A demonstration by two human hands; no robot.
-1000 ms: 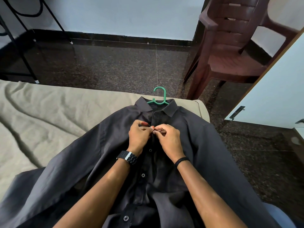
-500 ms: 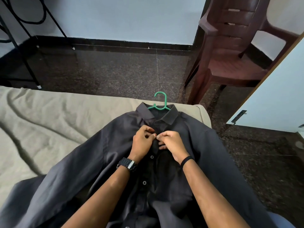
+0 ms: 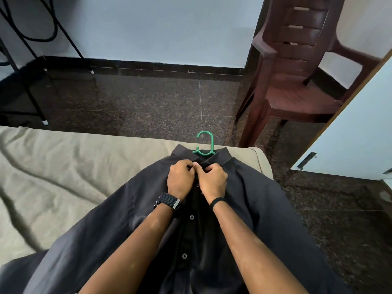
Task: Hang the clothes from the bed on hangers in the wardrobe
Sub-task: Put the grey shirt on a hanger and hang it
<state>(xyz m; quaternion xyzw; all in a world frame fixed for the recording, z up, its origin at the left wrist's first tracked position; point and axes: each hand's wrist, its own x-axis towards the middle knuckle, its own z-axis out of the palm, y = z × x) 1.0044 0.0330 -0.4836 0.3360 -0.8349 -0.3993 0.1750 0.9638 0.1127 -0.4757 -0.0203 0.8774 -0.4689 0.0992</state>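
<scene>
Head view. A dark shirt (image 3: pixel 265 209) lies face up on the bed (image 3: pixel 63 177), its collar at the bed's far edge near the far right corner and its body running toward the near edge. A green hanger (image 3: pixel 205 145) sits inside the collar; only its hook and the top of its shoulders show, the hook reaching past the far edge over the floor (image 3: pixel 159 107).

The left hand (image 3: pixel 180 179) and right hand (image 3: pixel 213 180) meet just below the collar, at the top of the button placket. Both have fingers curled, each pinching the shirt fabric, with the fingertips touching one another. Whether a button lies between them cannot be told. Two further buttons show lower on the placket between the forearms. The left wrist bears a black watch (image 3: pixel 168 201); the right wrist bears a thin black band (image 3: pixel 217 200).

Beyond the bed, on the floor: a brown plastic chair (image 3: pixel 297 81) at the right, black metal legs (image 3: pixel 31 92) at the left. A pale door (image 3: pixel 350 134) stands at the right edge.
</scene>
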